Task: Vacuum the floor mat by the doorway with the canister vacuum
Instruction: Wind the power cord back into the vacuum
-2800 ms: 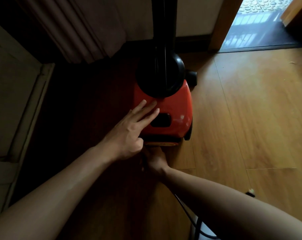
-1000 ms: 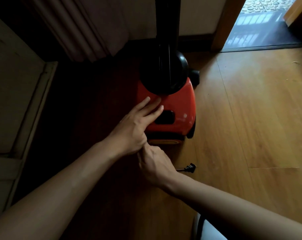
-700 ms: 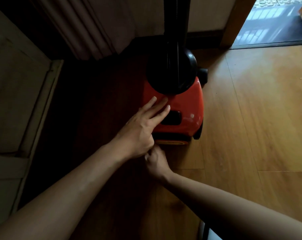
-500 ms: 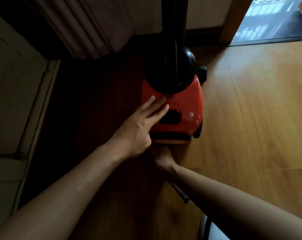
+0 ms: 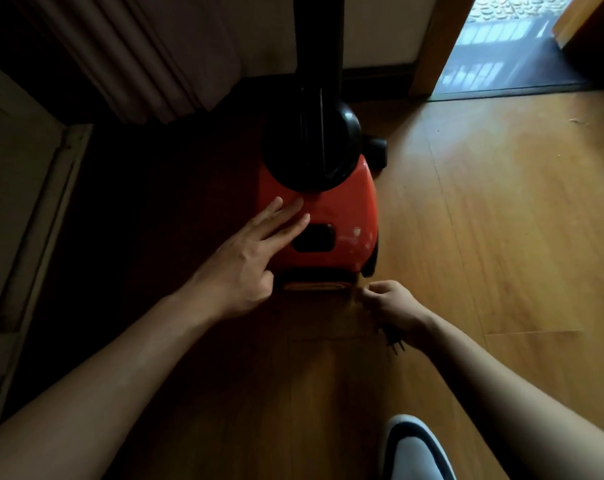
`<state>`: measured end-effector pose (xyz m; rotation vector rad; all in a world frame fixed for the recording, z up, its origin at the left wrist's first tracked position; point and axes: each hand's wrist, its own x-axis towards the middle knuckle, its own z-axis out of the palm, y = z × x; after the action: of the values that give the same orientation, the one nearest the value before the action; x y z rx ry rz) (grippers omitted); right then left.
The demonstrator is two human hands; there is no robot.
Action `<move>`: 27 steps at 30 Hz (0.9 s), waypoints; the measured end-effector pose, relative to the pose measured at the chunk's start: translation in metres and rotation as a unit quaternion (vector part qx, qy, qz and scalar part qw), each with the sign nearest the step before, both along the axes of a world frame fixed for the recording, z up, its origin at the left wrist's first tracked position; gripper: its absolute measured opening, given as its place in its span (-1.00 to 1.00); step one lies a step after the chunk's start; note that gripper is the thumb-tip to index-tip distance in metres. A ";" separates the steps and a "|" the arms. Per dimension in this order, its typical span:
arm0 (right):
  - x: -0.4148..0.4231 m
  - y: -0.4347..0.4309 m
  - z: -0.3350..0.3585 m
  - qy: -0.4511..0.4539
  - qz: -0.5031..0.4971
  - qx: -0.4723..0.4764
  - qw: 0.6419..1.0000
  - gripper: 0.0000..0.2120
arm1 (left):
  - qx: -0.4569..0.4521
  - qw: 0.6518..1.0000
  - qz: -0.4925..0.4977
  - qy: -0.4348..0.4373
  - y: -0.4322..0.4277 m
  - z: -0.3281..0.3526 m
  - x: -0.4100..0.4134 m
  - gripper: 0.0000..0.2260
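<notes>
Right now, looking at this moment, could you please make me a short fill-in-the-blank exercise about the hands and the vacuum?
1. The left hand lies flat on the canister vacuum, whose body is red and whose round top is ____.
2. The right hand is curled near the vacuum's rear, and a black ____ pokes out under its wrist.
3. The floor is made of ____ planks.
Missing words: black; plug; wooden.

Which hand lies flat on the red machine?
The left hand, fingers straight on the vacuum; the right hand curls round the plug cord behind it.
</notes>
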<state>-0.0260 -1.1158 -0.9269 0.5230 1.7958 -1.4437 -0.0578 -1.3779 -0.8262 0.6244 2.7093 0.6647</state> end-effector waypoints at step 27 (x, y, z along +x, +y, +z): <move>-0.018 0.015 -0.022 0.274 -0.022 0.250 0.929 -0.67 | -0.065 0.996 -0.011 0.052 0.007 0.008 0.005 -0.18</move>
<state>-0.0439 -1.1006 -0.9490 0.4324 2.6468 -1.2254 -0.0528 -1.3708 -0.8185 0.6725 2.8090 0.4572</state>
